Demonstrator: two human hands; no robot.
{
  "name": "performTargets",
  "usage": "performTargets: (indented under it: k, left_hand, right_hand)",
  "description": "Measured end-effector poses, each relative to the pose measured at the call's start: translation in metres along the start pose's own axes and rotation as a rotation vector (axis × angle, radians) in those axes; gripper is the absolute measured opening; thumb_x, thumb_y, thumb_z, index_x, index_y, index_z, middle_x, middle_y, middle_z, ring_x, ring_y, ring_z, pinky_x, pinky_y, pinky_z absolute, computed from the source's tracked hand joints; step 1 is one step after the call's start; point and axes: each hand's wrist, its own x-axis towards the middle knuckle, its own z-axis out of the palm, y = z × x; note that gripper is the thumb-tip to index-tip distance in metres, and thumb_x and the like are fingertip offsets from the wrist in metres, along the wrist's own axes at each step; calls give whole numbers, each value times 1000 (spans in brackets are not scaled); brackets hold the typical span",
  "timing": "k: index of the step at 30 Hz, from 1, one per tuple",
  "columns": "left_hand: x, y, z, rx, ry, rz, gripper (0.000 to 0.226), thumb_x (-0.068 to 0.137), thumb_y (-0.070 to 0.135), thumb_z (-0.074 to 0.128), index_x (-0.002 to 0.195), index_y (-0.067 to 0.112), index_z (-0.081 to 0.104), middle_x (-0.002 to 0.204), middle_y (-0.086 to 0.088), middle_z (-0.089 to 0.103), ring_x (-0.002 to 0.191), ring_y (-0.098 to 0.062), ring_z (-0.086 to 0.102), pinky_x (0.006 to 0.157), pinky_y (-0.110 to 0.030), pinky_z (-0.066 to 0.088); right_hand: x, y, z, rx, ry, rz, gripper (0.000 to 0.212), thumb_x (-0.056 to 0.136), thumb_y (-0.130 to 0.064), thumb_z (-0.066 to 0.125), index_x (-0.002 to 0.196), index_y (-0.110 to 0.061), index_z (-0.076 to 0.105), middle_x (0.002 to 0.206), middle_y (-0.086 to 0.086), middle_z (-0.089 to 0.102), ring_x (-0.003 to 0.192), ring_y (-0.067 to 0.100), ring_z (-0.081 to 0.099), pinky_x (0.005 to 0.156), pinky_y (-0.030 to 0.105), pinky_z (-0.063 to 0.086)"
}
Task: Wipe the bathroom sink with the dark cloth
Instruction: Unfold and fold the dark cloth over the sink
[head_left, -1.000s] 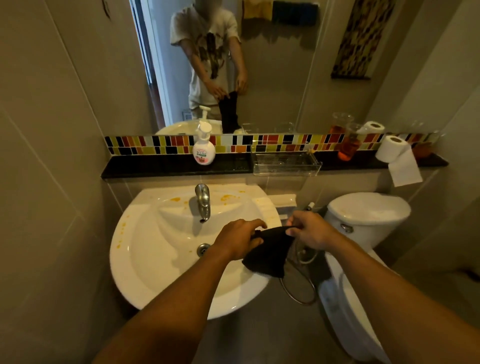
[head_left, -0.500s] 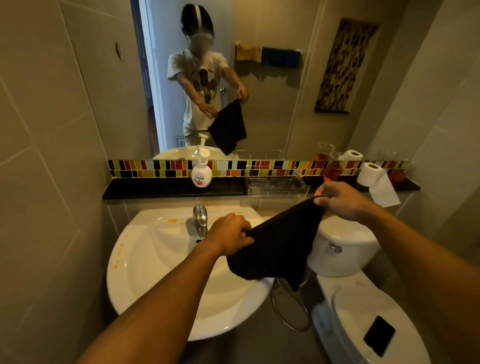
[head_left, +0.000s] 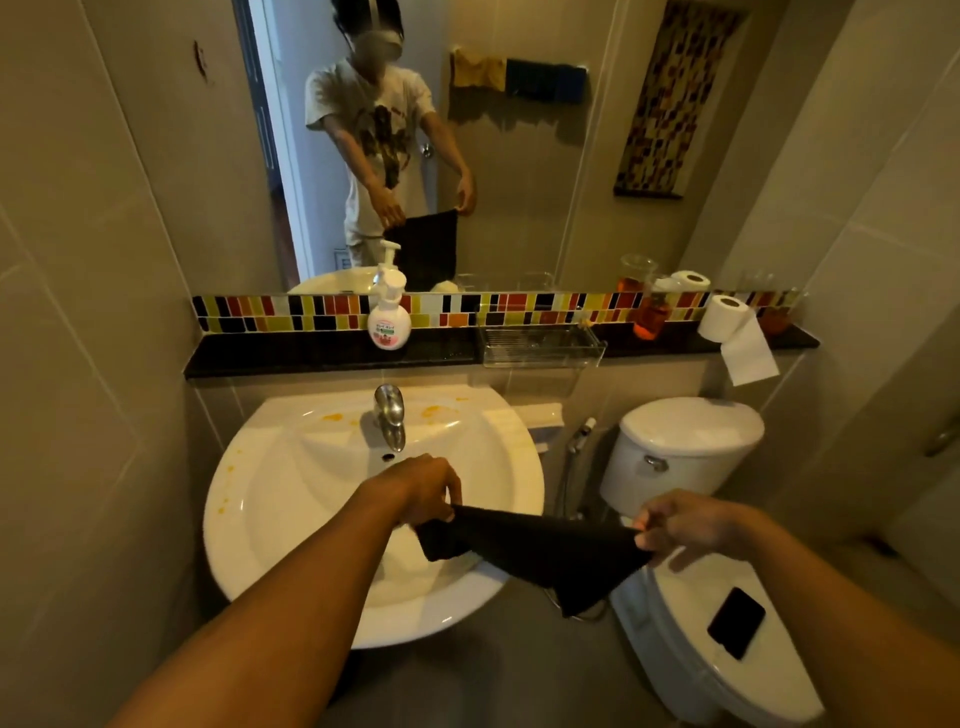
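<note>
Fingers of left hand (head_left: 415, 488), right hand (head_left: 685, 525) pinching dark cloth (head_left: 545, 551) over sink (head_left: 291, 519).

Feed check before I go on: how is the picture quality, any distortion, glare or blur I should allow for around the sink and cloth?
Head view: wide-angle bending bows the tiled walls and ledge; dim warm light; soft glare on the sink rim; orange stains readable; dark cloth shows no texture; right hand slightly motion-blurred, left hand sharper.
</note>
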Motion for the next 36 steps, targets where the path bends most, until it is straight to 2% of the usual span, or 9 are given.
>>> performTargets:
  k: [3, 8, 10, 13, 15, 24, 28, 32, 36]
  left_hand:
    - [1, -5, 10, -2, -87, -32, 25, 86, 24, 67, 110, 19, 68, 111, -4, 65, 90, -19, 61, 79, -29, 48]
    - [7, -9, 19, -94, -162, -59, 25, 91, 20, 61, 116, 17, 63, 91, -4, 65, 63, -13, 64, 71, -25, 50]
    - [9, -11, 20, -77, -115, -57, 24, 91, 22, 61, 114, 19, 64, 92, -4, 65, 70, -17, 65, 71, -27, 51]
    - [14, -14, 23, -12, -55, -61, 24, 90, 27, 60, 113, 21, 66, 109, -6, 65, 92, -23, 62, 81, -33, 50]
    - [19, -15, 27, 10, -30, -62, 25, 92, 27, 57, 114, 21, 66, 114, -7, 64, 99, -25, 60, 87, -35, 51]
    - [60, -11, 40, 74, 79, -88, 26, 94, 22, 51, 116, 23, 65, 116, -7, 61, 99, -26, 58, 80, -35, 51]
    - [87, -13, 43, 69, 115, -108, 26, 96, 23, 49, 118, 25, 64, 118, -7, 62, 101, -27, 60, 80, -36, 52]
    - [115, -15, 43, 60, 182, -139, 26, 95, 18, 51, 117, 23, 65, 116, -6, 64, 99, -26, 61, 82, -38, 53]
    - [140, -17, 48, 79, 199, -184, 27, 91, 11, 55, 112, 23, 66, 111, -5, 65, 97, -25, 63, 79, -35, 52]
  right_hand:
    - [7, 15, 12, 37, -64, 43, 7, 89, -10, 62, 94, -14, 60, 95, 8, 64, 90, 20, 65, 84, 35, 53]
    - [17, 28, 18, 113, -104, 78, 8, 88, -10, 64, 95, -11, 60, 88, 10, 61, 85, 22, 60, 84, 38, 53]
    - [22, 31, 20, 116, -72, 76, 9, 88, -11, 64, 97, -10, 61, 91, 12, 62, 85, 23, 62, 84, 38, 54]
    - [28, 37, 21, 115, -57, 79, 12, 89, -13, 63, 100, -8, 63, 94, 13, 63, 86, 22, 63, 82, 35, 55]
    - [33, 39, 22, 124, -47, 74, 13, 90, -14, 61, 102, -9, 63, 96, 12, 65, 87, 21, 64, 79, 32, 55]
    - [78, 57, 21, 182, 209, 13, 4, 91, -10, 59, 90, -7, 62, 77, 12, 66, 68, 19, 63, 63, 28, 51]
    - [106, 57, 10, 236, 303, -5, 7, 90, -6, 61, 83, -6, 61, 74, 15, 63, 63, 20, 60, 58, 24, 50]
    - [134, 51, -2, 251, 401, -55, 13, 90, -5, 60, 78, -8, 59, 74, 14, 62, 65, 20, 60, 56, 23, 47]
    - [167, 56, -7, 259, 417, -51, 5, 91, -5, 57, 90, -1, 60, 84, 20, 64, 73, 27, 62, 63, 30, 51]
